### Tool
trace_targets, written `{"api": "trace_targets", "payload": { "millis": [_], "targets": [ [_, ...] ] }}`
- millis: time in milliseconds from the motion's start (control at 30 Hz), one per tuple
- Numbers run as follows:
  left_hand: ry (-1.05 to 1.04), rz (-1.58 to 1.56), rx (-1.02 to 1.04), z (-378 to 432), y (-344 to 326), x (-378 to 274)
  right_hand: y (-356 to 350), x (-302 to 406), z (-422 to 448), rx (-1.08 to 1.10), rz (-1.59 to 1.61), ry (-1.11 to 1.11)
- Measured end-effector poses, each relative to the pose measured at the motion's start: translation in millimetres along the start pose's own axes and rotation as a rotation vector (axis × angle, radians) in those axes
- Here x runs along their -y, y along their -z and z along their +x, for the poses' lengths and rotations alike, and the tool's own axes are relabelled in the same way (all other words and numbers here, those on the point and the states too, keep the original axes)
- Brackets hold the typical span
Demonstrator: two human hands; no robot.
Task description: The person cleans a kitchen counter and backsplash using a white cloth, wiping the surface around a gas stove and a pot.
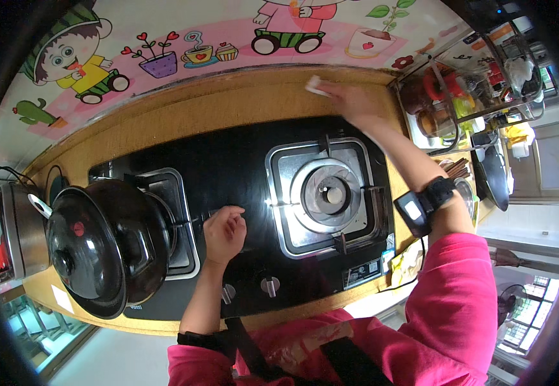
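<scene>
My right hand (pixel 349 99) reaches over the wooden countertop (pixel 241 96) behind the stove, blurred, with a small white cloth or tissue (pixel 318 87) under its fingers. Over the middle of the black glass gas stove (pixel 231 159), my left hand (pixel 225 233) hovers or rests with fingers loosely curled; it holds nothing that I can see. Right of it is the bare right burner (pixel 326 195) in its square steel tray. A dark lidded pot (pixel 139 241) stands on the left burner. Two control knobs (pixel 270 287) sit near the front edge.
At the right stands a metal wire rack (pixel 472 116) with jars and bottles, with a dark wok or pan (pixel 493 173) beyond it. A metal box (pixel 28 227) is left of the pot. The cartoon-printed wall (pixel 231 24) bounds the counter behind.
</scene>
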State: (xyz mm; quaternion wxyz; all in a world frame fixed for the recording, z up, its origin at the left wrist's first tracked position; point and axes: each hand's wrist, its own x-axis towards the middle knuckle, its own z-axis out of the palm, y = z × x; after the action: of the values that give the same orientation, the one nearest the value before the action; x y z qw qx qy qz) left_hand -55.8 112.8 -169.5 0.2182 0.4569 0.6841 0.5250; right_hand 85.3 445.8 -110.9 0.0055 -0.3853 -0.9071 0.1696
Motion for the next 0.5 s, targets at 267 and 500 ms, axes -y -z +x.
{"api": "trace_targets", "payload": {
  "millis": [267,500],
  "targets": [
    [0.027,-0.049,0.023,2,-3,1,-90,210,66,0.169,-0.058,0.720],
    [-0.001,-0.009,0.030,4,-4,-1,-137,160,104,-0.002,-0.143,0.891]
  ]
}}
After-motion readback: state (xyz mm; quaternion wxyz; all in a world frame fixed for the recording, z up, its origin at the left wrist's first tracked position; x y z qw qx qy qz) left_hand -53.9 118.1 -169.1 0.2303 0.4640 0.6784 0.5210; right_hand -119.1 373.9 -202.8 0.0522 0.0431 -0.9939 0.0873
